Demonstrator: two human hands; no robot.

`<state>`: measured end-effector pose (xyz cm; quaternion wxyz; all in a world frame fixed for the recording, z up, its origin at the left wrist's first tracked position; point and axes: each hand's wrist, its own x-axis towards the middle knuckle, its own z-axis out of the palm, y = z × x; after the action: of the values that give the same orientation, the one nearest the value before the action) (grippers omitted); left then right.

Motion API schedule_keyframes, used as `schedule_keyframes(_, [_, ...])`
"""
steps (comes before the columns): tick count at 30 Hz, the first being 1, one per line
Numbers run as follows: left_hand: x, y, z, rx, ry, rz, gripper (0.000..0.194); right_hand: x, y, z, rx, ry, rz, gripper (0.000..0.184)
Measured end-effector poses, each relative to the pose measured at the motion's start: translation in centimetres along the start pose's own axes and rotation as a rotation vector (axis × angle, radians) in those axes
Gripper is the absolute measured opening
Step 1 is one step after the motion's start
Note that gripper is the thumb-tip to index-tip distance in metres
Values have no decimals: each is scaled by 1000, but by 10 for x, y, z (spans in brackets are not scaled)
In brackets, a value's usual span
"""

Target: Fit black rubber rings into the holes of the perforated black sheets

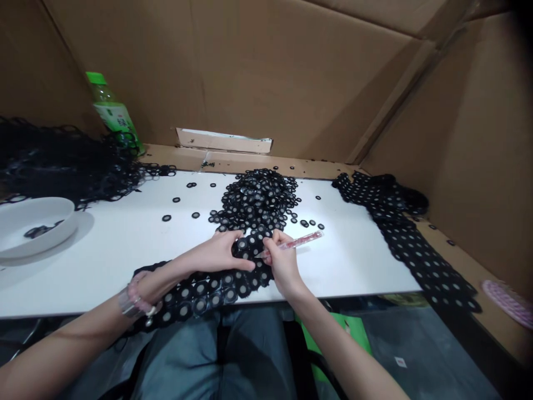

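Left fingers (pixel 245 263) hold down the still-joined black ring lace (pixel 200 295), right fingers (pixel 272 243) pinch a pink pen-shaped tool (pixel 302 241), and loose rings (pixel 256 197) lie piled beyond them.

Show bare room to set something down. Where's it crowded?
White tabletop shows in two patches: right, between the heap of black pale-centred rings and the black dotted lace strip; left, between the shallow white bowl and the left hand, with stray rings. Crowded: front centre, where black lace lies under both hands and the right hand holds a pink pen.
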<state>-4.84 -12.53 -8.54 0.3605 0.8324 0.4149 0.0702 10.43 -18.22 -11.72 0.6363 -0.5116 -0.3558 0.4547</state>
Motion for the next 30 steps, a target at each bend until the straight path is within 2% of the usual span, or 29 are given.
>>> schedule_keyframes(2, [0,-1,2,25,24,10,67,2,-3,-2,-22,-14,-11,30])
schedule_keyframes(7, [0,-3,5,-6,3,82,49,2,-12,-5,-229,-112,-86,29])
schedule_keyframes(13, [-1,-2,4,-8,-5,65,56,-3,-14,-3,-412,-169,-152,28])
schedule_keyframes(20, [-1,-7,10,-88,32,120,38,-5,-13,-2,-521,-202,-223,29])
schedule_keyframes(24, [0,-8,13,-211,32,148,30,-6,-11,-2,-552,-206,-241,29])
schedule_keyframes(30, [-2,1,12,-548,-32,80,28,-10,-10,-1,-617,-265,-301,30])
